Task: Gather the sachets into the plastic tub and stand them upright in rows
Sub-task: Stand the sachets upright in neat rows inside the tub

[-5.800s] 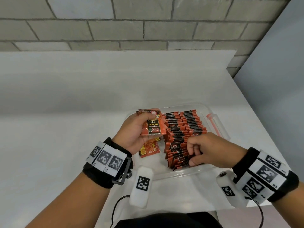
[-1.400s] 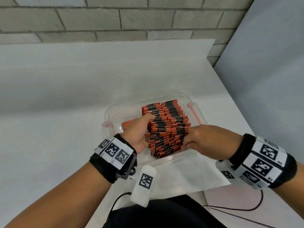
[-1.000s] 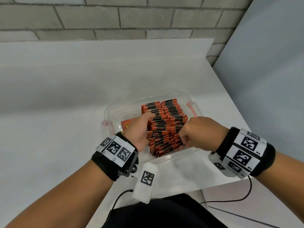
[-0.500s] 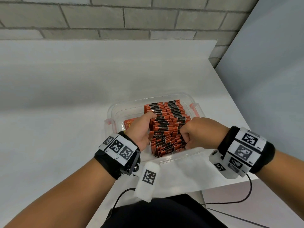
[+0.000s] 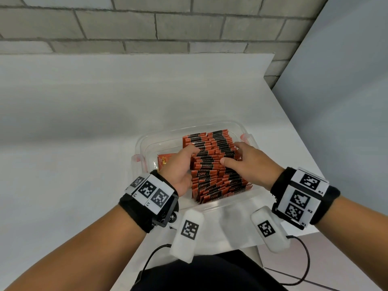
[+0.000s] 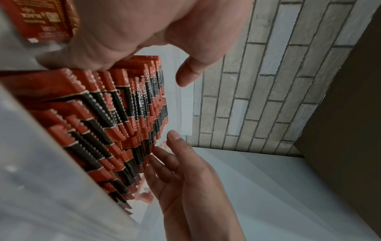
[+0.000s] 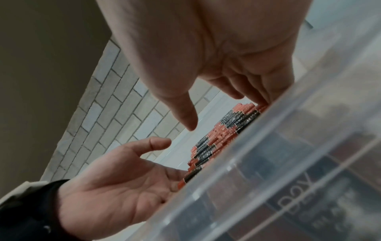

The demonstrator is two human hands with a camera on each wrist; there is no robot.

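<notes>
Red-and-black sachets (image 5: 212,164) stand on edge in two packed rows inside the clear plastic tub (image 5: 189,129). One more sachet (image 5: 164,160) lies flat in the tub's left part. My left hand (image 5: 182,162) rests against the left side of the rows with its thumb over their tops. My right hand (image 5: 243,160) touches the right side and tops with straight fingers. In the left wrist view the right hand's fingers (image 6: 164,156) lie flat against the sachets (image 6: 115,122). The right wrist view shows the left hand (image 7: 115,184) with its palm open beside the sachets (image 7: 208,150).
The tub sits near the front right corner of a white table (image 5: 84,143). A grey brick wall (image 5: 147,28) stands behind it and a grey panel (image 5: 346,101) to the right. Cables hang from my wrist units below the table edge.
My right hand has uncurled from a fist at the near right of the rows and slid farther along them with straight fingers. The left hand stays against the left side.
</notes>
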